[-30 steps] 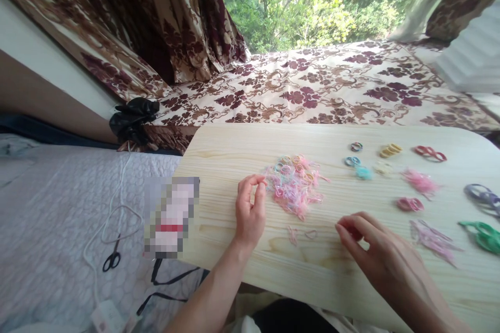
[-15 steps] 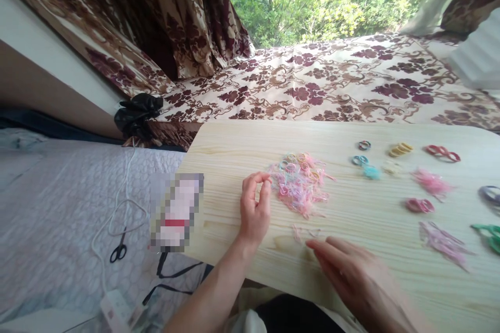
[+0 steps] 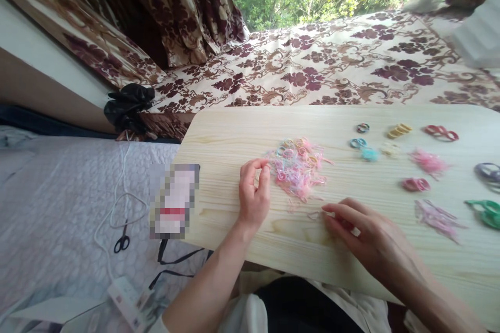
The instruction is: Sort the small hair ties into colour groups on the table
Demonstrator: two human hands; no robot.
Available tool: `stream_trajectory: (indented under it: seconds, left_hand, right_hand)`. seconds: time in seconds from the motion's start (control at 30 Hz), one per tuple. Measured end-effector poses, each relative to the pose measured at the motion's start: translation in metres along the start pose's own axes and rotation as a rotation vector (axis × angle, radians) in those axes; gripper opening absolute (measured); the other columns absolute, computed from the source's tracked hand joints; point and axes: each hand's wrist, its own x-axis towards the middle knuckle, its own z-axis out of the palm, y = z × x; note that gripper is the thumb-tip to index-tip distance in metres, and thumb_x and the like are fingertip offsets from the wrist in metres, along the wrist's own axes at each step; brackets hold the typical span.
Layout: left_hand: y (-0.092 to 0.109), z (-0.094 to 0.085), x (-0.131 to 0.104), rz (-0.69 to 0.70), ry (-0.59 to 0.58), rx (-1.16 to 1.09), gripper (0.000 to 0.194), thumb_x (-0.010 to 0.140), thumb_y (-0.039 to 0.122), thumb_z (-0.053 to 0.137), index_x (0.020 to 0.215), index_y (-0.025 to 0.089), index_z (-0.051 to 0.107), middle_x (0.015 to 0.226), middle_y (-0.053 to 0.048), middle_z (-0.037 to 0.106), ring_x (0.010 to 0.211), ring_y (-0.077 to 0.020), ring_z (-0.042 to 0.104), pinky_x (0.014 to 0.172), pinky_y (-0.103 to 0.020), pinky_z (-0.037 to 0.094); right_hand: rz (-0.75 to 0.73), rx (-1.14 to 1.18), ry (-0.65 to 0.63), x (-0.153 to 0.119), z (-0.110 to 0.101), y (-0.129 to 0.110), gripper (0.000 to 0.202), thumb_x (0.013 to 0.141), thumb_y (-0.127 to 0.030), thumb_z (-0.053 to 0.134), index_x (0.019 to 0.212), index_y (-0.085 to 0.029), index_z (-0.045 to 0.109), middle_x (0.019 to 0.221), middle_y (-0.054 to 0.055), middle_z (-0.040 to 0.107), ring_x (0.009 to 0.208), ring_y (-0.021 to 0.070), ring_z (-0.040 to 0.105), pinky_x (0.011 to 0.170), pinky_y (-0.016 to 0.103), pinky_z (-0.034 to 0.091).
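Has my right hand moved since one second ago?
Yes: the right hand has moved left, farther from the pink hair ties.

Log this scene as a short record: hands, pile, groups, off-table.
Left hand: curled at the left edge of the mixed pile; grip unclear
Right hand: fingertips close to a small loop
Pile: tangled, mostly pink
Groups, right: yellow bands, red bands, green bands
Off-table: scissors on quilted cover
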Motion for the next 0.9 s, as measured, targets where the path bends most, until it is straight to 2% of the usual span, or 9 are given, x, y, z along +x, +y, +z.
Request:
stream_trajectory:
  seconds: [0.23,0.47,0.73,0.9]
  left_hand:
    - [-0.0014,0.0000,0.0000,-0.002,0.006,-0.019,0.022,0.094,0.035,0.051,0.099,0.019,0.065,0.105,-0.009,0.067,0.106,-0.0210,0.062,0.097,-0.036,0.048]
    - [-0.0013,-0.0002,-0.0004,-0.018,0.004,-0.023,0.022,0.094,0.036,0.052,0.099,0.020,0.066,0.105,-0.009,0.067,0.106,-0.0210,0.062,0.097,-0.036,0.048]
    - [-0.0018,-0.0010,-0.0017,-0.009,-0.003,-0.018,0.023,0.095,0.035,0.051,0.103,0.020,0.066,0.104,-0.008,0.067,0.103,-0.0206,0.062,0.097,-0.036,0.048]
    - [-0.0047,-0.0009,-0.0029,-0.017,-0.002,-0.003,0.024,0.095,0.039,0.051,0.103,0.022,0.066,0.102,-0.007,0.067,0.103,-0.0206,0.063,0.098,-0.036,0.048]
  right_hand:
    - [0.024,0.006,-0.038,0.0094,0.0069,-0.0064,0.027,0.092,-0.036,0.046,0.089,-0.026,0.071,0.085,0.003,0.069,0.063,0.0136,0.062,0.053,0.026,0.044]
    - [0.010,-0.019,-0.047,0.0083,0.0069,-0.0048,0.031,0.094,-0.036,0.044,0.086,-0.026,0.071,0.084,0.004,0.069,0.065,0.0140,0.061,0.058,0.027,0.045]
    - [-0.059,0.009,0.026,0.0055,0.0107,-0.0062,0.034,0.098,-0.036,0.040,0.078,-0.024,0.065,0.077,0.003,0.065,0.067,0.0136,0.061,0.062,0.026,0.046]
    - [-0.022,0.091,0.079,0.0009,0.0055,-0.0011,0.032,0.099,-0.036,0.040,0.080,-0.025,0.063,0.077,0.002,0.065,0.067,0.0126,0.063,0.062,0.023,0.050]
